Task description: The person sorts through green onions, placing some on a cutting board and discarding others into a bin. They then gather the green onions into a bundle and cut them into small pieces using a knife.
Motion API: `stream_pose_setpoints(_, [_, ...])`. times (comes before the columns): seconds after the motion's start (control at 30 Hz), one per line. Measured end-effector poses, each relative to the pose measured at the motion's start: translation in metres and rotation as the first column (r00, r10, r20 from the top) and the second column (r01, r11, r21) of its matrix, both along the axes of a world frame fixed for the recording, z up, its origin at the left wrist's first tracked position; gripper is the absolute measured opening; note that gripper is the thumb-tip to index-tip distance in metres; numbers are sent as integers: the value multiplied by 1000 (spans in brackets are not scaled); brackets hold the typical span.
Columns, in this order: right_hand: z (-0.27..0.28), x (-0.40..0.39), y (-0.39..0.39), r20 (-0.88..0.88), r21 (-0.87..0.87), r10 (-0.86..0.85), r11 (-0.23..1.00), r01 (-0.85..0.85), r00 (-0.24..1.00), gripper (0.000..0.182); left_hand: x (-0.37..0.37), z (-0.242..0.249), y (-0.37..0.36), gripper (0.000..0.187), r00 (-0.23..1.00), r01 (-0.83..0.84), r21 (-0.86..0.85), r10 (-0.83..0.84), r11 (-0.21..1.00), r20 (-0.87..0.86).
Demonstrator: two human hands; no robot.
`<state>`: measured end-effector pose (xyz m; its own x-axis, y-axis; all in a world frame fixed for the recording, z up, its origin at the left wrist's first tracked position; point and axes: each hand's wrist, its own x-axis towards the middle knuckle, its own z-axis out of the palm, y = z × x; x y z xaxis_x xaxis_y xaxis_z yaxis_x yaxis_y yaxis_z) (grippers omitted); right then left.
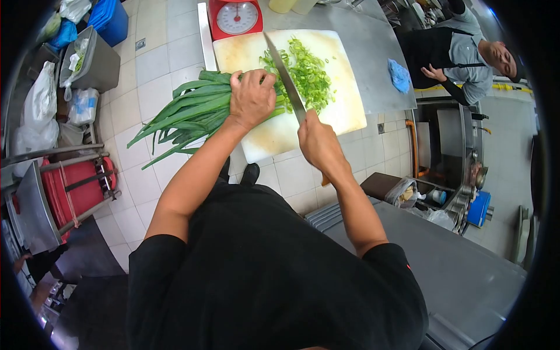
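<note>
A bunch of green onions [201,102] lies across the left edge of the white cutting board [344,58], its long green leaves hanging past the edge. My left hand [252,98] presses down on the bunch with curled fingers. In my right hand [319,143] is the handle of a large kitchen knife [284,76]. Its blade points away from me, just right of my left fingers, beside the cut end of the bunch. Sliced green onion [309,73] is spread on the board to the right of the blade.
A red dial scale [236,18] stands behind the board. On the steel table [373,35] at right lies a blue cloth [399,76]. Another person [461,52] stands beyond it. Grey bin [93,61] and red crate [79,186] are at left; a steel counter [431,256] is at lower right.
</note>
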<state>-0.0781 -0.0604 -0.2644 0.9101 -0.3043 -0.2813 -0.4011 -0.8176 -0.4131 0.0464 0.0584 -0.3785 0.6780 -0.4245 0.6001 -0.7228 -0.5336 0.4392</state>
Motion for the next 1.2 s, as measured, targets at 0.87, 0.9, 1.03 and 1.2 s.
stream_pose_setpoints(0.87, [21, -17, 3, -170, 15, 93, 996, -91, 981, 20, 1, -1, 2, 26, 999, -3, 11, 3, 1000, -33])
stream_pose_setpoints(0.9, [16, -15, 5, -190, 18, 63, 998, -60, 980, 19, 1, -2, 2, 26, 999, 7, 6, -7, 1000, -37])
stream_pose_setpoints(1.03, [-38, 12, 9, -145, -41, 30, 998, -36, 989, 17, 3, -4, 1, 25, 999, 23, 8, -23, 1000, -49])
stream_pose_setpoints(1.2, [-81, 40, 4, 30, 48, -3, 999, 1, 1000, 20, 4, -8, 1, 22, 1000, -1, 1, 1, 1000, -1])
